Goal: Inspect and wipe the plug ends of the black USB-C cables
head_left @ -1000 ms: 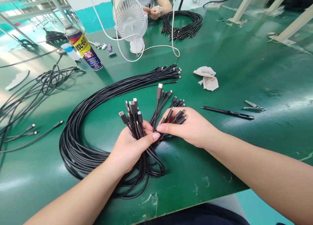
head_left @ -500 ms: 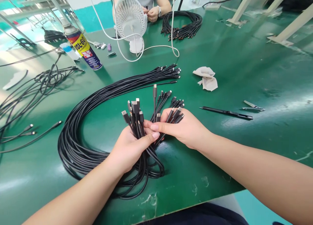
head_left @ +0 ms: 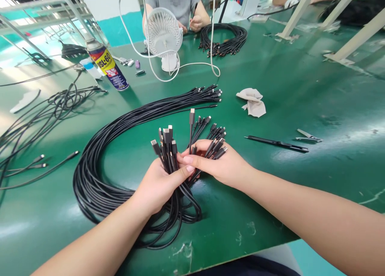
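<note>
My left hand [head_left: 161, 184] is closed round a bunch of black USB cables [head_left: 167, 142], their metal-tipped plugs pointing up. Beside it, my right hand [head_left: 221, 164] has thumb and fingers closed on more cable ends [head_left: 217, 148], which fan out over its palm side. One plug [head_left: 191, 117] stands upright between the hands. Both thumbs nearly meet. The cables' loops hang below onto the green table [head_left: 228, 228]. A long curved bundle of the same black cables [head_left: 105, 140] sweeps behind to the left, its far plugs lying together near the middle.
A spray can [head_left: 110, 67], a white fan [head_left: 164, 35] and its white cord stand farther back. Black tweezers [head_left: 276, 143], small snips [head_left: 308, 136] and a crumpled cloth [head_left: 252, 101] lie right. Loose cables [head_left: 60, 103] tangle left. Across sits a person [head_left: 174, 3] near a coiled cable bundle [head_left: 224, 39].
The whole view has shifted slightly, so the table things appear lower. My hands keep their grip, with the right-hand plugs turned a little. The person opposite has raised a hand holding something dark.
</note>
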### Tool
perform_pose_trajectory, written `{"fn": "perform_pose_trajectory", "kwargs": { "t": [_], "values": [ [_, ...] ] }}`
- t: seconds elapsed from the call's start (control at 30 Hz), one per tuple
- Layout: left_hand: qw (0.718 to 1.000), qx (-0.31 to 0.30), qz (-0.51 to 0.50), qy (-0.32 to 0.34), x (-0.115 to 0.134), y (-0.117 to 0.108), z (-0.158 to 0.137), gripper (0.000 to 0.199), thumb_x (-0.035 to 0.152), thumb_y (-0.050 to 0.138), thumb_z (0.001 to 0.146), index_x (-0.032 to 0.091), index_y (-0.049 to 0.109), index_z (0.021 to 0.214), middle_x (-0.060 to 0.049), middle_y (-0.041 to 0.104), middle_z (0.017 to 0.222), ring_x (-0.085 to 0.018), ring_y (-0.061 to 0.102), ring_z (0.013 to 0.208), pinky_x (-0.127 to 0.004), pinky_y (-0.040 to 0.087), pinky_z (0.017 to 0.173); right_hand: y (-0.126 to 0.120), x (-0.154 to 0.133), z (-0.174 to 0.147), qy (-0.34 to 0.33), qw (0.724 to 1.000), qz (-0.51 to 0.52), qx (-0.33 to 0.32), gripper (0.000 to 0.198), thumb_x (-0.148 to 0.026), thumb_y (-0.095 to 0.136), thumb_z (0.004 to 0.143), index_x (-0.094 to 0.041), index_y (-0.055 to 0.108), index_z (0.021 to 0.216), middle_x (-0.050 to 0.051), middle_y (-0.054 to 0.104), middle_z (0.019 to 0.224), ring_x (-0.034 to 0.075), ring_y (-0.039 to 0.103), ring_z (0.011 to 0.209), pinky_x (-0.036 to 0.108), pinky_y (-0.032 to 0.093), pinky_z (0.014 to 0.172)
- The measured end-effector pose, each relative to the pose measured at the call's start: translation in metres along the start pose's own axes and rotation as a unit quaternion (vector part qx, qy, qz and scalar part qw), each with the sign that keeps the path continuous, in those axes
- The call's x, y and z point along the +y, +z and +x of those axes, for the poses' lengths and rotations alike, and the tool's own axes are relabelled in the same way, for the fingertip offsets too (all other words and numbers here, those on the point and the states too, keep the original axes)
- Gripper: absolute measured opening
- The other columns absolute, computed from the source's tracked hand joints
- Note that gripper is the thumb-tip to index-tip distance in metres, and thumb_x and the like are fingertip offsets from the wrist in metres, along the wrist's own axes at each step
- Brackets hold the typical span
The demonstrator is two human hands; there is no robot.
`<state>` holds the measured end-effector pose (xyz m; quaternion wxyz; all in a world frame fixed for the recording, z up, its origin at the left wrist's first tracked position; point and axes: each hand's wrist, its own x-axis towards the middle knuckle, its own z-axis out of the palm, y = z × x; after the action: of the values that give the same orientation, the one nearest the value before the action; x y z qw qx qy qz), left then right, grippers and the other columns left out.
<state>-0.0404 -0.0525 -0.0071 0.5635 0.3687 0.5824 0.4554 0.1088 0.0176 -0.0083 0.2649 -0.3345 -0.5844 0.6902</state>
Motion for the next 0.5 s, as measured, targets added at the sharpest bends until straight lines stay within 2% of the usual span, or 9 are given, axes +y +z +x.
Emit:
{"fn": "perform_pose_trajectory", "kwargs": {
  "t": [0.17, 0.3, 0.5],
  "values": [
    [0.999, 0.000, 0.017, 0.027, -0.0023, 0.0000, 0.0010, 0.025, 0.037, 0.080, 0.071, 0.017, 0.065, 0.067, -0.002, 0.067, 0.068, -0.017, 0.062, 0.071, -0.028, 0.050, 0.070, -0.0015, -0.0009, -0.0035, -0.008, 0.999, 0.024, -0.022, 0.018, -0.035, 0.071, 0.078, -0.017, 0.069, 0.080, 0.000, 0.068, 0.075, 0.014, 0.064, 0.070, 0.029, 0.053, 0.070],
    [1.000, 0.006, 0.010, 0.022, -0.0019, 0.0000, 0.0008, 0.025, 0.036, 0.080, 0.071, 0.017, 0.064, 0.068, 0.000, 0.066, 0.067, -0.015, 0.061, 0.065, -0.027, 0.050, 0.064, -0.0033, 0.0005, -0.0063, 0.008, 0.999, 0.034, -0.033, 0.015, -0.032, 0.068, 0.080, -0.018, 0.063, 0.078, -0.001, 0.064, 0.068, 0.014, 0.063, 0.066, 0.029, 0.055, 0.068],
    [0.999, -0.018, 0.022, 0.036, 0.0014, 0.0008, -0.0010, 0.026, 0.037, 0.081, 0.070, 0.016, 0.067, 0.067, 0.000, 0.066, 0.063, -0.015, 0.060, 0.062, -0.025, 0.050, 0.062, 0.0007, 0.0005, -0.0100, -0.029, 1.000, 0.008, 0.001, 0.017, -0.031, 0.070, 0.078, -0.018, 0.061, 0.074, 0.001, 0.062, 0.082, 0.014, 0.065, 0.063, 0.030, 0.058, 0.065]
  ]
}}
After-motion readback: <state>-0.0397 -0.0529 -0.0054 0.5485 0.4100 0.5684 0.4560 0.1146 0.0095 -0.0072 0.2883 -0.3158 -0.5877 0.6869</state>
